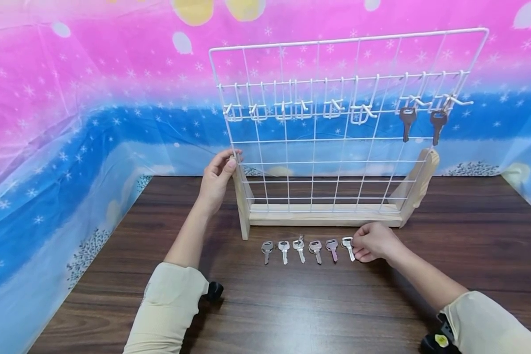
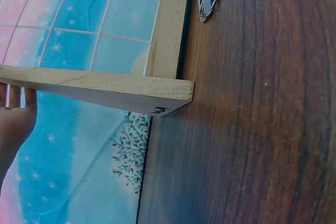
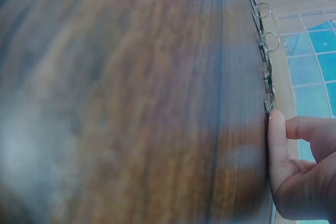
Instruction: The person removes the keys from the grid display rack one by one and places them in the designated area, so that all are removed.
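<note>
My left hand [image 1: 216, 179] grips the top of the left wooden side post [image 1: 242, 206] of a white wire grid rack [image 1: 314, 140], thumb in front. In the left wrist view its fingers [image 2: 14, 97] show at the post's far edge. Several metal keys with split rings lie in a row before the rack's base. At the row's right end, my right hand [image 1: 376, 242] pinches the edge of a silver key [image 1: 347, 246] at the tabletop. A key with a purplish blade [image 1: 333, 250] lies just left of it.
Several white hooks [image 1: 333, 108] line the upper grid. Two keys hang at its right: one key [image 1: 407, 123] and another key [image 1: 438, 125] on the end hook. The rack's wooden base bar [image 1: 323, 219] rests on the dark wooden table [image 1: 292, 300], before a patterned cloth backdrop [image 1: 115, 123].
</note>
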`<state>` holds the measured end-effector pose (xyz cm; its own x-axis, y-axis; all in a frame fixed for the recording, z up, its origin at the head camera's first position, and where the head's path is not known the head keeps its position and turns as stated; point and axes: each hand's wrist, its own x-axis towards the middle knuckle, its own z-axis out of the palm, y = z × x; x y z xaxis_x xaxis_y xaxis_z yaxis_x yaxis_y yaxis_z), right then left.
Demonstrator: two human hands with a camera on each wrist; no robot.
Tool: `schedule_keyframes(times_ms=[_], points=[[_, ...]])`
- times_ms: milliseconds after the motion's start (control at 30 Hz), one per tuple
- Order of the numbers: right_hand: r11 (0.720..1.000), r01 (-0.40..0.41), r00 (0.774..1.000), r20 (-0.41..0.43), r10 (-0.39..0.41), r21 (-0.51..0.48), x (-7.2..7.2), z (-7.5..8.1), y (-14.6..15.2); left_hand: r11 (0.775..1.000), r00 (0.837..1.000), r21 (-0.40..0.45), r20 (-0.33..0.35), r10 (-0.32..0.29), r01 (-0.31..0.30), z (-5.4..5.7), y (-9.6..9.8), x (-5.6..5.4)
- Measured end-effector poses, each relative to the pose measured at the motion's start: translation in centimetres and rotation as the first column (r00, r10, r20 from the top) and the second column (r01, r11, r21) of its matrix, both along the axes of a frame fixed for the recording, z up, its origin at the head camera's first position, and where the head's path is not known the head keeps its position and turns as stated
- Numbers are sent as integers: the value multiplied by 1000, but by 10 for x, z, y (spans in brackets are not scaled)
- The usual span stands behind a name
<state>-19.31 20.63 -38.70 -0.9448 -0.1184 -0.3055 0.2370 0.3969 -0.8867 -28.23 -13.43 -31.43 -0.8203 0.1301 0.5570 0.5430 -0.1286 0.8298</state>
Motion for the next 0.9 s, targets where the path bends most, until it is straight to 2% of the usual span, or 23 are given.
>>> schedule_keyframes(times_ms=[233, 433, 633, 767, 900], points=[[1000, -3, 1000, 8, 3, -26, -2, -1, 2, 1000, 1000, 10, 24, 8, -9, 2, 0, 0], [999, -21, 1000, 20, 22, -44, 0, 0, 5, 999, 1000, 31, 9, -8, 8, 1, 1, 1], [997, -64, 998, 19, 65, -41, 1, 7, 8, 1000, 1000, 20, -11, -13, 14, 0, -1, -1], [997, -79, 994, -81, 78, -7, 2, 16, 8, 1000, 1000, 23, -14, -12, 12, -1, 0, -1], [996, -73, 971, -224, 84, 58, 8, 31, 4, 1000, 1000, 15, -18, -12, 12, -1, 0, -1]])
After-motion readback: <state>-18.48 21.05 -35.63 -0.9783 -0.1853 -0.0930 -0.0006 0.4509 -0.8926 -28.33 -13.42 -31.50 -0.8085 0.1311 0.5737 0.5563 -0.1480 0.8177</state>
